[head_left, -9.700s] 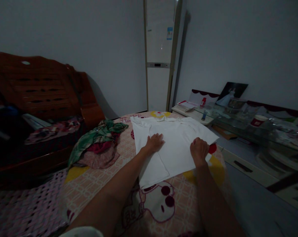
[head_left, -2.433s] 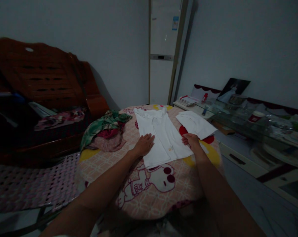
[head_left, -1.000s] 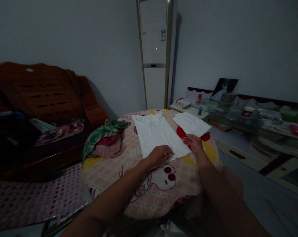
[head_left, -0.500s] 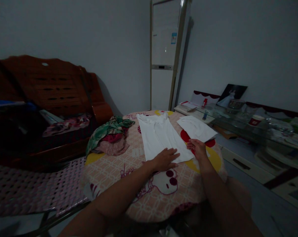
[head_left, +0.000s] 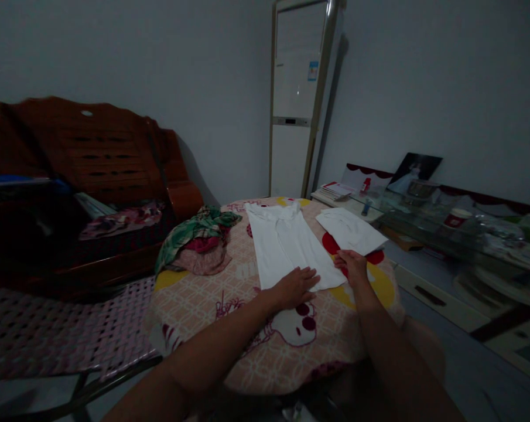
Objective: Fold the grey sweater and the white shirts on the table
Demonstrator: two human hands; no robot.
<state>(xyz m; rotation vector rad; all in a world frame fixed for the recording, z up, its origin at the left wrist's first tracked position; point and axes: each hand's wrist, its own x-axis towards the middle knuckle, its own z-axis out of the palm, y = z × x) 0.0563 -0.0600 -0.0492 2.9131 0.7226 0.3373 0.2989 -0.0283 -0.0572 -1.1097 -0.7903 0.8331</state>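
A white garment (head_left: 276, 246), which looks like a shirt, lies spread on the round table, its neckline at the far side. My left hand (head_left: 294, 287) rests palm down near its bottom hem, fingers stretched out. At the garment's lower right edge is my right hand (head_left: 353, 265), its fingers curled together; whether they pinch the cloth cannot be made out. Just beyond that hand lies a folded white cloth (head_left: 351, 230). To the left of the garment sits a crumpled heap of clothes with a green patterned piece (head_left: 190, 231) on top.
A patterned cover (head_left: 247, 375) drapes the table. On the left stand a wooden bench (head_left: 98, 146) and a woven pink seat (head_left: 67, 328). A glass-topped cabinet (head_left: 423, 208) with a paper cup (head_left: 457, 218) runs along the right. An upright air conditioner (head_left: 293, 152) stands behind.
The view has shifted slightly. Both hands stay in nearly the same place on and beside the white garment; its middle crease looks a little different.
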